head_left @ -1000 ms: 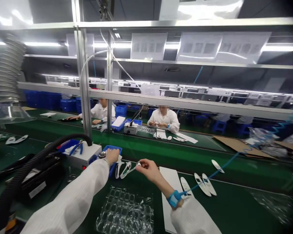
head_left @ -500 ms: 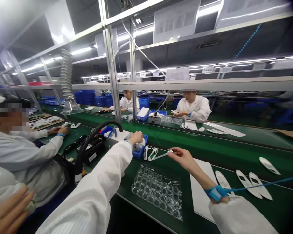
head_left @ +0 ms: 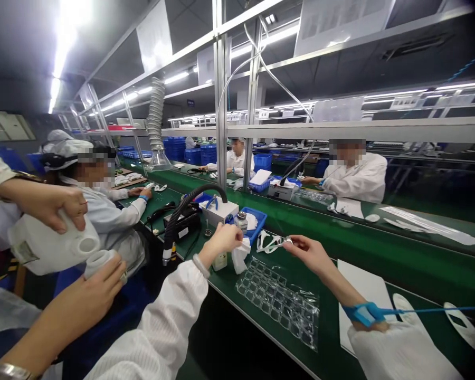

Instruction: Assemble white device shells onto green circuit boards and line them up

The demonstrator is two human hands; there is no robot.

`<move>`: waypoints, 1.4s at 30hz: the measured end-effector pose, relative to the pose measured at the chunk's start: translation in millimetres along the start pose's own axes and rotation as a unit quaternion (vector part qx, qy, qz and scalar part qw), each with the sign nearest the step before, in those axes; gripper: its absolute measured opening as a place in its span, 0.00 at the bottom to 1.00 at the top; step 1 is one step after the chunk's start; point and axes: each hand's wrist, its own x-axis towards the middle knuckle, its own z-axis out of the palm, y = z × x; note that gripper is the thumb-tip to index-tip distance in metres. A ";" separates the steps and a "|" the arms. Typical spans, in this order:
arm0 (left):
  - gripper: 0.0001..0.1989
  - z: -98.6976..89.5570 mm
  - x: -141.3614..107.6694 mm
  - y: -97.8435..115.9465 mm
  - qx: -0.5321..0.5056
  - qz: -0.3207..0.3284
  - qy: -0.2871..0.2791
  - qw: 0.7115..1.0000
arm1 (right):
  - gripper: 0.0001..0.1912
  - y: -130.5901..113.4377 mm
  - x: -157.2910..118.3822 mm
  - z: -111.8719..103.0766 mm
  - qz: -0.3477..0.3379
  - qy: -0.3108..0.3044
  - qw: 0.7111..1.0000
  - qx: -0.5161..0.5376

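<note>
My left hand (head_left: 226, 240) is closed on a white cloth or tissue (head_left: 240, 255), which hangs over the bench beside a small white bottle (head_left: 220, 260). In my right hand (head_left: 309, 252), thumb and fingers pinch a small metallic-looking part (head_left: 287, 241); a thin pale strip runs left from it over white curved pieces (head_left: 266, 244). A blue strap with a cord circles my right wrist. Below and between my hands lies a clear plastic tray (head_left: 279, 301) with many square pockets. Just behind my left hand is a blue bin (head_left: 257, 221) with a metal-topped jar (head_left: 241, 221).
At the left, another person's hands hold a white jug (head_left: 51, 243) and a small white container (head_left: 98, 264). A black flexible hose (head_left: 178, 211) arches near a white box (head_left: 221, 212). White sheets (head_left: 364, 301) and white shells lie right. Several people sit at benches.
The view has turned left. My left hand has come from the blue bin to the near side, now with white cloth. A co-worker's jug and container have come into view.
</note>
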 end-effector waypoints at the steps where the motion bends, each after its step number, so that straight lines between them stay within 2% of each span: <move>1: 0.07 8.9 -13.8 0.4 -0.002 -0.002 0.025 1.000 | 0.29 -2.4 -1.0 1.8 0.000 -0.003 1.000 0.000; 4: 0.12 40.5 -58.9 -0.5 -0.010 -0.012 0.092 0.996 | 0.28 -6.4 -3.5 4.6 0.001 -0.013 1.000 0.000; 7: 0.14 76.7 -96.0 -12.8 -0.026 -0.052 0.117 0.991 | 0.27 -4.6 -3.5 6.7 0.007 -0.019 1.000 0.002; 10: 0.15 105.5 -111.6 -35.8 -0.051 -0.118 0.133 0.983 | 0.28 0.4 -2.4 14.7 0.013 -0.035 0.999 0.002; 12: 0.16 115.9 -111.6 -50.0 -0.069 -0.151 0.142 0.976 | 0.28 2.6 -2.9 25.7 -0.002 -0.053 0.999 -0.006; 17: 0.15 122.7 -100.6 -63.6 -0.115 -0.177 0.140 0.967 | 0.25 0.3 -8.5 69.8 -0.059 -0.116 0.989 -0.071; 20: 0.23 126.8 -95.2 -63.9 -0.141 -0.190 0.135 0.962 | 0.24 0.7 -8.6 95.4 -0.064 -0.126 0.985 -0.098; 23: 0.31 132.0 -92.0 -66.0 -0.172 -0.200 0.132 0.955 | 0.23 2.7 -5.1 109.5 -0.069 -0.126 0.984 -0.110; 28: 0.35 138.5 -91.1 -71.7 -0.215 -0.224 0.134 0.941 | 0.23 -7.5 5.3 101.8 -0.087 -0.105 0.982 -0.128; 34: 0.42 150.6 -81.8 -70.2 -0.239 -0.236 0.172 0.926 | 0.26 -40.9 23.7 79.0 -0.122 -0.053 0.987 -0.089; 38: 0.41 154.7 -72.6 -66.7 -0.256 -0.244 0.192 0.916 | 0.26 -68.0 34.2 76.6 -0.135 -0.072 0.985 -0.084; 42: 0.41 154.0 -71.8 -65.2 -0.275 -0.245 0.203 0.907 | 0.26 -95.6 45.3 84.5 -0.197 -0.111 0.967 -0.116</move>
